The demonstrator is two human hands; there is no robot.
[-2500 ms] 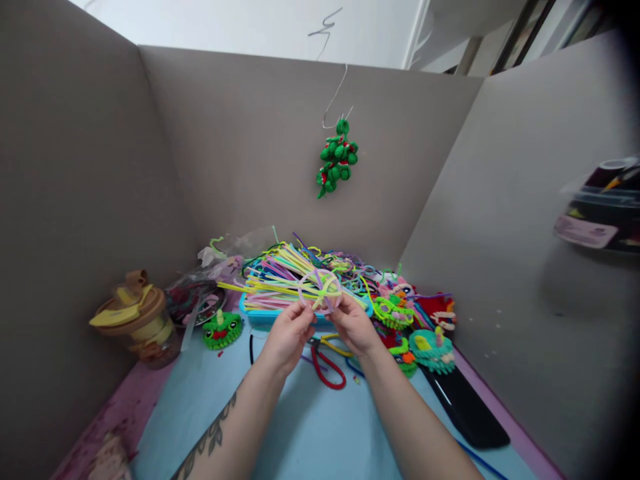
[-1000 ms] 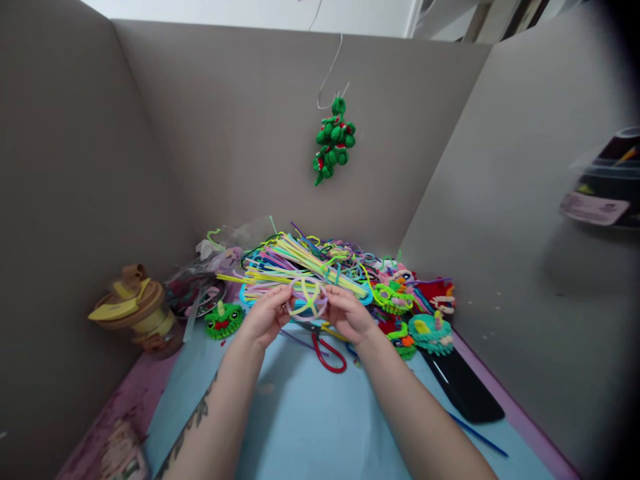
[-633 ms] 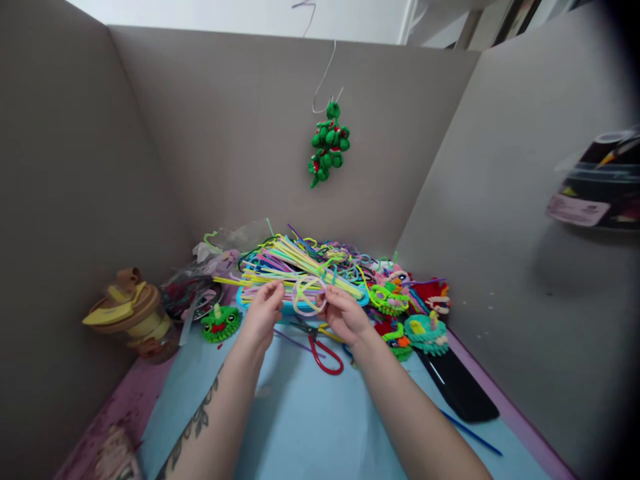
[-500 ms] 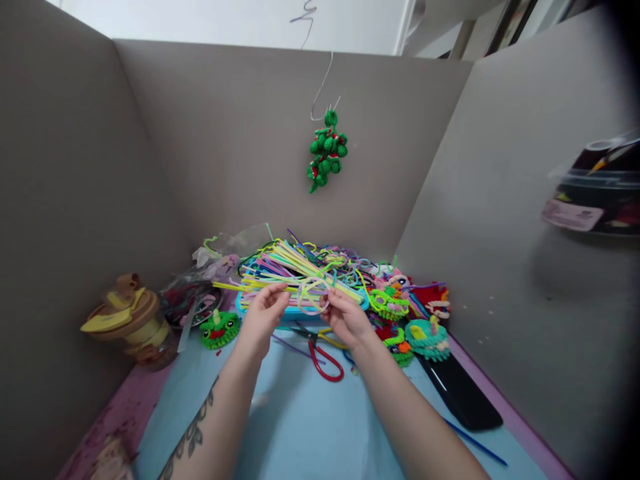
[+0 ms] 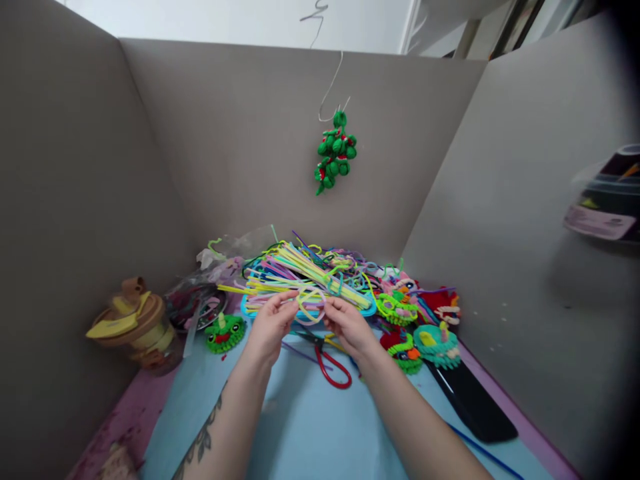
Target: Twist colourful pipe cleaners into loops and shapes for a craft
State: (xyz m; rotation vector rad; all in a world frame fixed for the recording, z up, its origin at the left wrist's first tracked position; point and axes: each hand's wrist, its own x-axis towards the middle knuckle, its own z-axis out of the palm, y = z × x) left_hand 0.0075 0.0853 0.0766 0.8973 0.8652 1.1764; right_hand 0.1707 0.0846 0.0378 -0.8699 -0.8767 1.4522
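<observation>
Between my two hands is a looped pipe cleaner piece (image 5: 311,321) in pale yellow and pink, roughly ring-shaped. My left hand (image 5: 274,325) pinches its left side with thumb and fingers. On the other side, the fingertips of my right hand (image 5: 349,327) are closed on the ring's right edge. Just behind the hands, a blue tray (image 5: 371,309) is heaped with straight and curled pipe cleaners (image 5: 300,263) in many colours. Below the hands on the blue mat lies a red-handled cutting tool (image 5: 334,375), with a yellow handle (image 5: 334,343) next to it, partly hidden.
A green fuzzy frog-like head (image 5: 224,335) sits left. Several fuzzy figures, including a teal one (image 5: 437,345), crowd the right by a black flat case (image 5: 475,403). A brown-lidded jar (image 5: 145,327) stands far left. A green ornament (image 5: 336,153) hangs on the grey back panel.
Both hands keep the looped piece between them, and my left hand has come closer, now touching its left side. The whole view has shifted slightly.
</observation>
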